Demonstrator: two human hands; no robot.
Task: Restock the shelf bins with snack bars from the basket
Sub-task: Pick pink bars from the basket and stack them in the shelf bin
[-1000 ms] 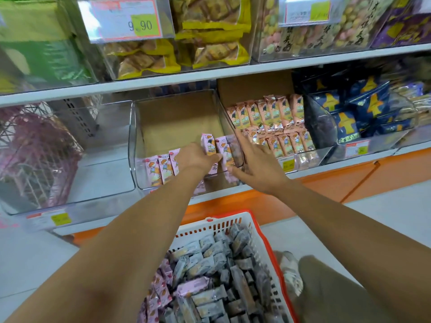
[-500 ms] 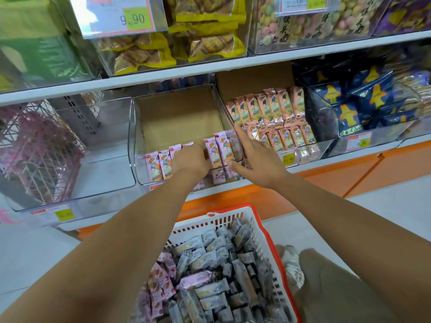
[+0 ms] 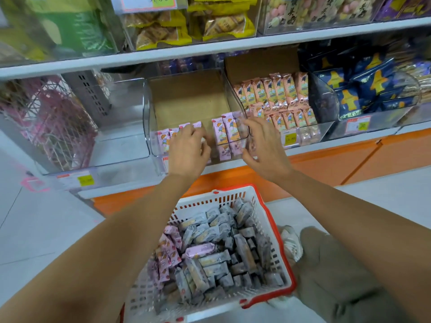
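Squaring pink bars [image 3: 225, 130] in clear bin [image 3: 149, 117]. Left hand [image 3: 187, 151] fingers curled, grip unclear; right hand [image 3: 263, 145] fingers spread, empty. Next: reach basket [image 3: 288, 259] below bin.

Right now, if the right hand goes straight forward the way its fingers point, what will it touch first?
Probably the two upright pink snack bars at the right end of the clear bin. The right hand is open, fingertips just beside them; depth is unclear, so the bin's clear wall could come first.

Bright, even light with soft shadows only — no clear source shows. Glare whitens the clear bin [image 3: 149, 117] walls and upper price tag [image 3: 149, 1]. Wide-angle bending curves the shelf [image 3: 210, 51] edge — left and near corners smear, basket [image 3: 286, 264] packets look soft.
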